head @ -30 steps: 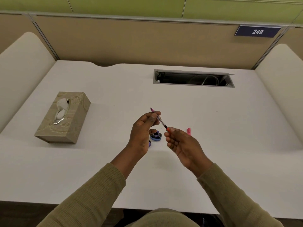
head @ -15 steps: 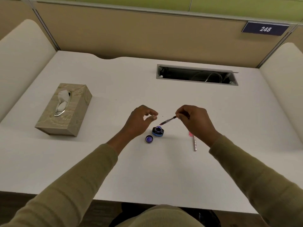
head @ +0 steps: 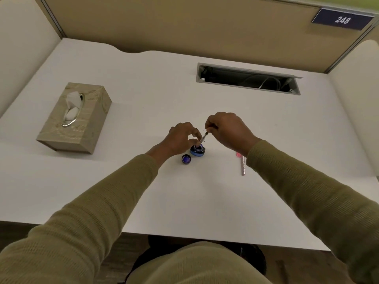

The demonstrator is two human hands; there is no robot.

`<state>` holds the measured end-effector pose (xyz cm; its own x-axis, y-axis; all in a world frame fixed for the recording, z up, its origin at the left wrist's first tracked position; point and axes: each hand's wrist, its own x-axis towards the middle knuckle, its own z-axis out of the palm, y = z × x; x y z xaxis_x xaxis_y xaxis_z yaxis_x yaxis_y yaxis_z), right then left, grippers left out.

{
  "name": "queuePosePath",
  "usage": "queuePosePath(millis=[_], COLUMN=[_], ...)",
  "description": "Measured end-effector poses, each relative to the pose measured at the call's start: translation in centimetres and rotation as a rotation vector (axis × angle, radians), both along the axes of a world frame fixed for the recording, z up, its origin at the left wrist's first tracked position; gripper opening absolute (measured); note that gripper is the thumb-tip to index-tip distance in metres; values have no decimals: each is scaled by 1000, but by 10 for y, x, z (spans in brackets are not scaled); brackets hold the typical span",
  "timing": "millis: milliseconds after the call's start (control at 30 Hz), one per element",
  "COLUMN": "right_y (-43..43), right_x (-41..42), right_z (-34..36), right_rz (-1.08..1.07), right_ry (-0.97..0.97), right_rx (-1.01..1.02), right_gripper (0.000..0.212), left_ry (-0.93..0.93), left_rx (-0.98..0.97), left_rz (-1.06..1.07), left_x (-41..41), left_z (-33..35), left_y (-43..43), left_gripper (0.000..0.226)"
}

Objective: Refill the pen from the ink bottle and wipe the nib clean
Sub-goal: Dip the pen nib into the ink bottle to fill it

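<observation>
We lean over the white desk; a tissue box sits at nine o'clock of our hands. Our right hand pinches the pen section, its tip dipped in the open ink bottle. Our left hand curls at the bottle's rim; whether it grips, we cannot tell. The cap lies at the bottle's seven o'clock, the pen barrel at four.

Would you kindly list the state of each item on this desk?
Small blue ink bottle: open, upright.
Round blue bottle cap: off, on desk.
Slim pen section: tip in bottle, right hand holding.
Pink-tipped pen barrel: lying detached.
Beige tissue box: tissue protruding.
</observation>
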<state>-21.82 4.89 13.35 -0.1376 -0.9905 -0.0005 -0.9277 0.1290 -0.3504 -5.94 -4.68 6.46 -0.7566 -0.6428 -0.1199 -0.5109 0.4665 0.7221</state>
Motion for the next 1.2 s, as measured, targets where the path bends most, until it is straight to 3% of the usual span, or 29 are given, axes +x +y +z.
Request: queuePosePath(millis=[367, 433, 533, 733, 1200], right_y=[-10, -12, -15, -20, -25], right_x=[3, 4, 4, -2, -5], right_z=[-3, -5, -8, -16, -22], right_rz=[34, 19, -48, -201, -195], right_ry=[30, 9, -65, -200, -234], right_rx=[45, 46, 26, 10, 36], right_gripper=[15, 15, 16, 12, 12], left_ry=[90, 98, 108, 107, 108], left_rx=[80, 87, 89, 95, 160], left_rz=[18, 36, 64, 108, 150], left_x=[0, -1, -3, -4, -3], left_z=[-9, -11, -15, -23, -26], left_y=[2, 3, 3, 2, 3], left_gripper=[20, 24, 9, 13, 19])
